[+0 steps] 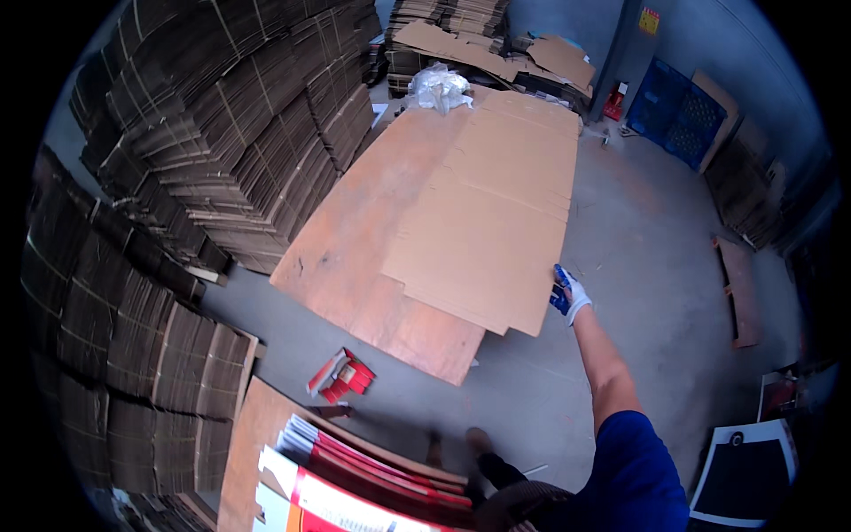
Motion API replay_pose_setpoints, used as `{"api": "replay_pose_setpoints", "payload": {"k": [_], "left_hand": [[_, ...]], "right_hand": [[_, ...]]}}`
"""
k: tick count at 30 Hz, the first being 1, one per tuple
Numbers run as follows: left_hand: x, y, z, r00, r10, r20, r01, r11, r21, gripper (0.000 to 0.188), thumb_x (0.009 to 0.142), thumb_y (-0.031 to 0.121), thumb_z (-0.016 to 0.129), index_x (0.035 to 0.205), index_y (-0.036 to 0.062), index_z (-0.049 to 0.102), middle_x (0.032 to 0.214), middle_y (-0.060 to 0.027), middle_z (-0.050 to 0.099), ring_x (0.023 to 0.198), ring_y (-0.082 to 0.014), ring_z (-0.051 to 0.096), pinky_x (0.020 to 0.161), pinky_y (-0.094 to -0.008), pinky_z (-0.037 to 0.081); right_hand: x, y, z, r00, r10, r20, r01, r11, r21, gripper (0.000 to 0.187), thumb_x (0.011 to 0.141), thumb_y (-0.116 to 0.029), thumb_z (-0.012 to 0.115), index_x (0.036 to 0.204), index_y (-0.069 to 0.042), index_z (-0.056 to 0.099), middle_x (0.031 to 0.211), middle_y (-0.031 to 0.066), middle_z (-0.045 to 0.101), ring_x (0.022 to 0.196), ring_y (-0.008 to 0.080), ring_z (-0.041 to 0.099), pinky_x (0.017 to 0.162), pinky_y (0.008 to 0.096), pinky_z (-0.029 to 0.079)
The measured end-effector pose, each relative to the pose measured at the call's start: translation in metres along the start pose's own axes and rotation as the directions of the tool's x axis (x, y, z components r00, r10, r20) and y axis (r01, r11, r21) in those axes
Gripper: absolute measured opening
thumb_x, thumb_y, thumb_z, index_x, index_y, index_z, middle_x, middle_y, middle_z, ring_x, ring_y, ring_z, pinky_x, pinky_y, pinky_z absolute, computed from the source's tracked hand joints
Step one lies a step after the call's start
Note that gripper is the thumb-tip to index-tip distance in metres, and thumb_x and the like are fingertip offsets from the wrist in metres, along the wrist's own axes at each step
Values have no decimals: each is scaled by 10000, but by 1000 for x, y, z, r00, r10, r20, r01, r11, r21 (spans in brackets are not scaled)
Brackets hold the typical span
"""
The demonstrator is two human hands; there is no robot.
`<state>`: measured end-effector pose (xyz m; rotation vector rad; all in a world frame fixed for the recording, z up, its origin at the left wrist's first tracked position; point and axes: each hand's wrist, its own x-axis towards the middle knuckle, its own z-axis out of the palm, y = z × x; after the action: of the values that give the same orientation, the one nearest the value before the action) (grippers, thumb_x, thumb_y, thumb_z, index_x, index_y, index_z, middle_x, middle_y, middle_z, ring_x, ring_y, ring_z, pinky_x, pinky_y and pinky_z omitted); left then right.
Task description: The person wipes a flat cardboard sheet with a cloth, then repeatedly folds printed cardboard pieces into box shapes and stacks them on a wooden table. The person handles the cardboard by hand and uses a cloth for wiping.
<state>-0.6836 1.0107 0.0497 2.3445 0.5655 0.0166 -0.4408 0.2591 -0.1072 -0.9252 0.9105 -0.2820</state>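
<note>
A large flat brown cardboard sheet (pixel 487 226), creased and with notched edges, lies along the right side of a wooden table (pixel 355 257). Its near right corner hangs past the tabletop. My right hand (pixel 570 293), in a white glove with blue-coated fingers, is at the sheet's right edge near that corner. Thumb and fingers look apart, with nothing visibly gripped; whether they touch the edge I cannot tell. My left hand is out of view.
Tall strapped stacks of cardboard (pixel 239 133) line the left. Printed red-and-white cartons (pixel 355 479) lie on a board close by, with a torn red box (pixel 341 377) on the floor. Crumpled clear plastic (pixel 439 87) sits at the table's far end. Blue pallets (pixel 675 111) lean far right.
</note>
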Motion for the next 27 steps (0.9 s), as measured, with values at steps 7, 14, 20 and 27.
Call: {"api": "replay_pose_setpoints", "payload": {"k": [7, 14, 20, 27], "left_hand": [[-2, 92, -8, 943, 307, 125, -298, 622, 724, 612, 1041, 434, 447, 1542, 89, 388, 1584, -195, 350, 1460, -422, 303, 1190, -578, 231], [0, 81, 6, 893, 450, 9, -380, 744, 550, 623, 1017, 420, 508, 1526, 78, 402, 1553, -244, 374, 1445, -461, 315, 1178, -598, 246], [6, 84, -1, 800, 599, 43, -445, 543, 712, 582, 975, 391, 523, 1322, -76, 527, 1233, -324, 621, 1069, -468, 630, 896, -620, 498], [8, 60, 16, 962, 272, 7, -238, 830, 504, 670, 1003, 455, 493, 1543, 75, 382, 1645, -179, 267, 1540, -378, 170, 1233, -566, 62]], "right_hand": [[68, -32, -9, 960, -108, 259, 50, 974, 223, 550, 904, -137, 737, 1403, -132, 506, 1240, 101, 663, 1089, 283, 683, 912, 482, 576], [44, -49, 9, 946, -176, 272, 115, 967, 226, 739, 846, 36, 729, 1491, -121, 406, 1339, 125, 610, 1157, 336, 649, 945, 509, 568], [-34, 12, 17, 948, -175, 268, 112, 966, 234, 761, 841, 38, 736, 1501, -135, 401, 1348, 124, 600, 1188, 339, 623, 948, 515, 558], [-120, 84, -17, 946, -322, 14, 312, 902, -300, 846, 824, -123, 808, 1538, -91, 355, 1437, 159, 534, 1293, 372, 543, 1052, 549, 458]]}}
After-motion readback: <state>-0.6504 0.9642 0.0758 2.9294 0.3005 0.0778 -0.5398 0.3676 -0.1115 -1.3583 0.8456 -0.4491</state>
